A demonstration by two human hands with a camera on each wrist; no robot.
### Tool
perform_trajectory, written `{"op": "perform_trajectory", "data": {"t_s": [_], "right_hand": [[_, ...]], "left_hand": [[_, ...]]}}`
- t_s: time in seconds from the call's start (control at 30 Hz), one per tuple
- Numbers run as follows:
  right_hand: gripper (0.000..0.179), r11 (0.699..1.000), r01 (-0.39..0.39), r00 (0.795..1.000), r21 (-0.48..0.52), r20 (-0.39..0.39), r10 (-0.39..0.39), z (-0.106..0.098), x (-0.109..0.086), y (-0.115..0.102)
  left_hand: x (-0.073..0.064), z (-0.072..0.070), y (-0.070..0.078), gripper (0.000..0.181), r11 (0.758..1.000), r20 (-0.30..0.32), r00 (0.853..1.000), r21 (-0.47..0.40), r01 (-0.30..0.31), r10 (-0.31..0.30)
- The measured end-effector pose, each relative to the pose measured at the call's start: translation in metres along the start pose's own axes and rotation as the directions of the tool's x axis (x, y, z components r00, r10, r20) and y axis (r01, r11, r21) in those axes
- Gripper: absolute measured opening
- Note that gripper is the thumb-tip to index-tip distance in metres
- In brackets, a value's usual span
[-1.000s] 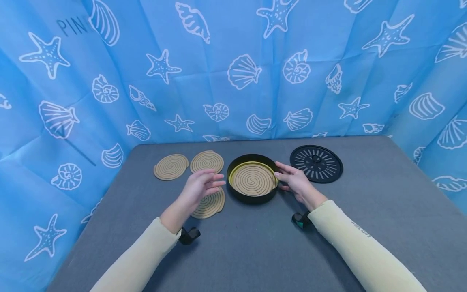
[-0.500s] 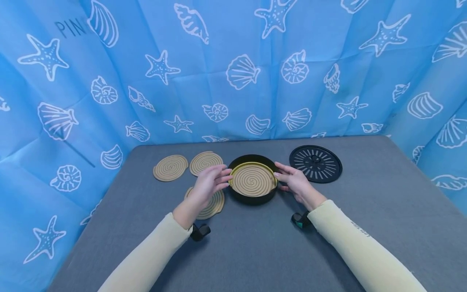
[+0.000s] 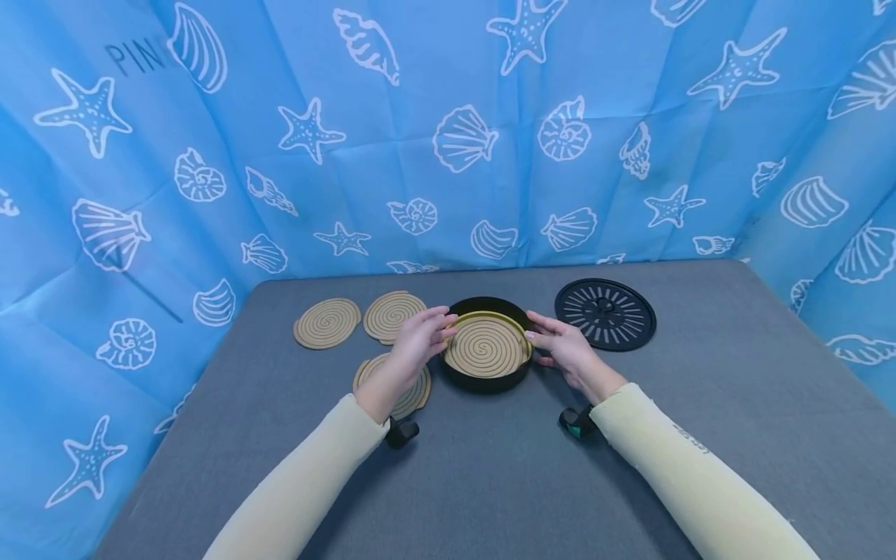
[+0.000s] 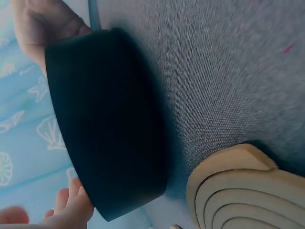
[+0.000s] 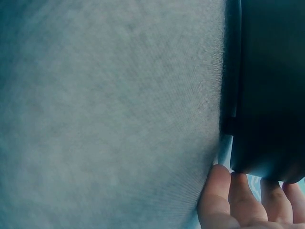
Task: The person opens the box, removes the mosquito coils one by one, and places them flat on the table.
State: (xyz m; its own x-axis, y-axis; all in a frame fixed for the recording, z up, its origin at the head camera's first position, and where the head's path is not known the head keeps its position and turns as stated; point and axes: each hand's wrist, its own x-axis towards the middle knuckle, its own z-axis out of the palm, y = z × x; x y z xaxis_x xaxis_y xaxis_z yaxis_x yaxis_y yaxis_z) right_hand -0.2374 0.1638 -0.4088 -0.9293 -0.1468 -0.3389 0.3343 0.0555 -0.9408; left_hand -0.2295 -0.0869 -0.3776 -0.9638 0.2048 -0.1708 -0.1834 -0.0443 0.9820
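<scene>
A round black mosquito coil holder (image 3: 483, 385) sits mid-table, with a yellow inner ring (image 3: 483, 315) and a tan mosquito coil (image 3: 484, 348) lying inside. At its right edge my right hand (image 3: 563, 350) holds the side, thumb over the rim. In the right wrist view, several fingertips (image 5: 238, 179) touch the black outer wall. My left hand (image 3: 416, 342) is at the left rim with relaxed fingers reaching over it; whether they touch the ring or coil cannot be made out. The left wrist view shows the holder's wall (image 4: 105, 129) and left fingers (image 4: 71, 202) beyond its rim.
One loose coil (image 3: 327, 323) lies at the far left, another (image 3: 392, 315) beside it. A third coil (image 3: 413, 393) is partly under my left hand. The slotted black lid (image 3: 605, 315) lies right of the holder. A blue curtain (image 3: 420, 140) hangs behind the grey table (image 3: 490, 474).
My left hand has moved right, from above the loose coils to the holder's left rim. The right hand stays in place at the right side.
</scene>
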Motion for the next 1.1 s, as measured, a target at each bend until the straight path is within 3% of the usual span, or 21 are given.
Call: {"op": "perform_trajectory", "data": {"t_s": [0.2,0.4,1.1], "right_hand": [[0.054,1.000,-0.007,1.000,0.007,-0.004,0.007,0.000,0.000,0.000],[0.054,1.000,-0.002,1.000,0.004,0.000,0.002,0.000,0.000,0.001],[0.053,1.000,0.017,1.000,-0.016,-0.010,-0.017,0.000,-0.002,0.001]], "left_hand": [[0.020,0.007,-0.005,0.046,1.000,-0.017,1.000,0.018,0.017,-0.017],[0.035,0.011,-0.006,0.045,0.990,-0.031,1.000,0.144,0.002,0.003],[0.049,0.022,-0.007,0.056,0.966,0.003,0.999,0.255,0.034,-0.036]]}}
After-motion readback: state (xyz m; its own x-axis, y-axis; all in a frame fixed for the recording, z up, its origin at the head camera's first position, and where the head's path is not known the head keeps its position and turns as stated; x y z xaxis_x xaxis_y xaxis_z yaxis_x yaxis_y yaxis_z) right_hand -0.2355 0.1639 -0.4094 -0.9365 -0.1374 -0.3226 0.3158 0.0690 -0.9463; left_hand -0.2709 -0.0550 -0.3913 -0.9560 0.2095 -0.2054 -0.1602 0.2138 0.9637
